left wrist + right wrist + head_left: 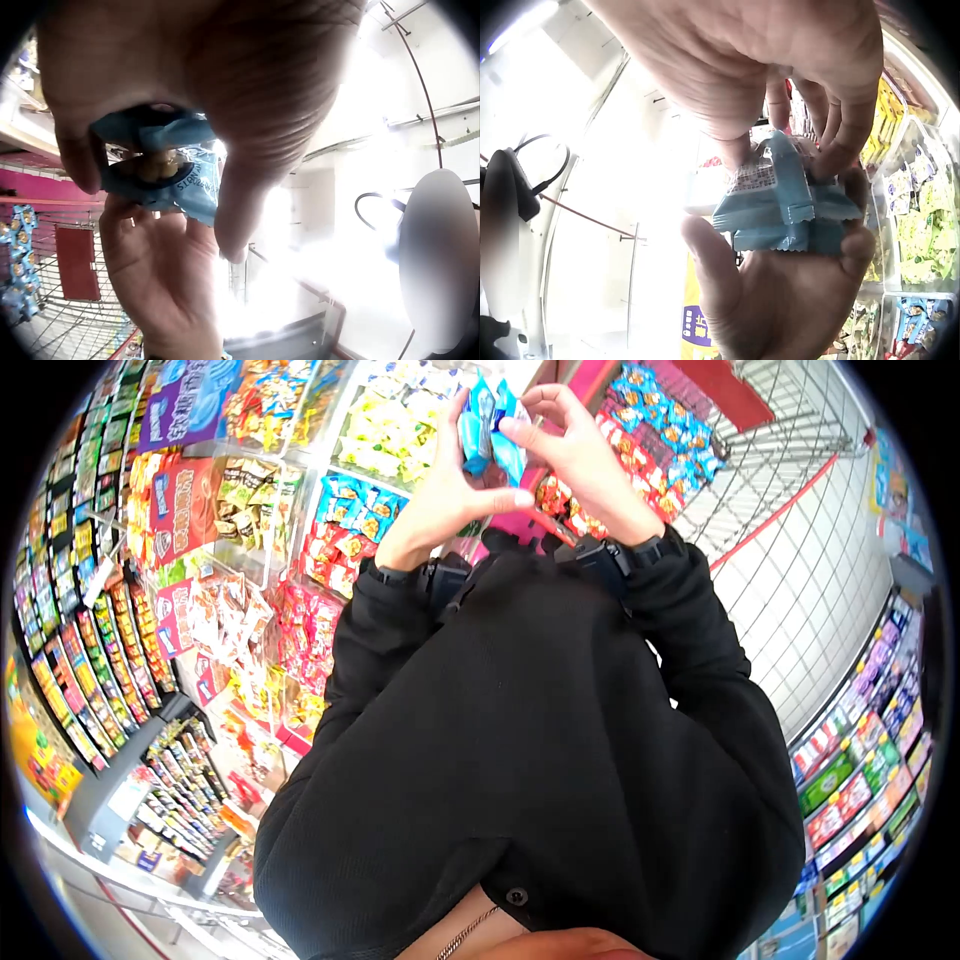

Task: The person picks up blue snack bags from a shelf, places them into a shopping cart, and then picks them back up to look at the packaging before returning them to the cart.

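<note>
Two small blue snack packets are held close together in front of me. My left hand (435, 505) holds the left packet (477, 432), its fingers round the outer side and its thumb stretched out below. With thumb and fingers, my right hand (582, 458) pinches the right packet (511, 445). In the left wrist view a packet (199, 184) shows a dark round patch with pale pieces pictured on it. The right wrist view shows a packet's back with printed text and a crimped seam (784, 187), above my left palm (780, 300).
Clear bins of wrapped snacks (390, 435) line the left side, with blue packets (365, 505) and red packets (335, 555) nearer me. A wire cart (790, 470) stands at the right, beside more blue packets (650, 410). Stocked shelves (870, 750) rise at the far right.
</note>
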`<state>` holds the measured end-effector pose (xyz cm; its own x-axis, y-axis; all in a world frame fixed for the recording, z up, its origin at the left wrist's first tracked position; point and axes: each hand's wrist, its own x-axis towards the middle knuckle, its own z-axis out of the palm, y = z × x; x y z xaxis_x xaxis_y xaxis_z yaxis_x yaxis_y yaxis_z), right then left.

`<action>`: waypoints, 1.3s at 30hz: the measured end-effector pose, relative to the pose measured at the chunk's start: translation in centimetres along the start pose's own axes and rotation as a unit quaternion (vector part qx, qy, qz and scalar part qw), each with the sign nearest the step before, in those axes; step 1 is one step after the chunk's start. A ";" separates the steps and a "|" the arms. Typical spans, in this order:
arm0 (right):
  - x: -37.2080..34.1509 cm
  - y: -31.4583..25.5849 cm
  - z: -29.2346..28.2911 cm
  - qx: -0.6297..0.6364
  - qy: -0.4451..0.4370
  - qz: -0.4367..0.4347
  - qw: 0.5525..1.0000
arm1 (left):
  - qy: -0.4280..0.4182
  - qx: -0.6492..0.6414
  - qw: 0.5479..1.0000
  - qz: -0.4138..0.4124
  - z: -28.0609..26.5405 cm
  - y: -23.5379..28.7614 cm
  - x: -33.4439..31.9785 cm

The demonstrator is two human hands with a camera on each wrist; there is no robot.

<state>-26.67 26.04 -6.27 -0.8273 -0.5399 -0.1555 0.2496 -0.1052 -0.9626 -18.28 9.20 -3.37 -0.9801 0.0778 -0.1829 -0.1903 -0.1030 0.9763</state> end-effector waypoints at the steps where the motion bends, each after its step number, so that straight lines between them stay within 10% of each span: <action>1: 0.3 0.0 0.8 0.008 0.002 -0.010 1.000 | 0.020 -0.048 0.999 0.004 0.0 0.3 -0.6; 19: 0.4 -3.7 7.1 -0.114 -0.177 -0.046 0.976 | 0.169 -0.228 0.959 0.016 -5.0 0.3 -8.3; 30: 0.4 -5.9 10.0 0.097 -0.137 0.051 0.985 | 0.128 -0.248 0.960 -0.017 -8.3 0.5 -12.2; 39: 0.7 -3.7 14.4 0.012 -0.188 -0.019 0.982 | 0.103 -0.171 0.980 -0.009 -9.7 -0.7 -14.3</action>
<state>-20.92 14.05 0.38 -0.5929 -0.8049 -0.0226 0.2376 -0.1481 -0.9600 -4.70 -1.44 -2.55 -0.9606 -0.1147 -0.2530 -0.1812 -0.4317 0.8836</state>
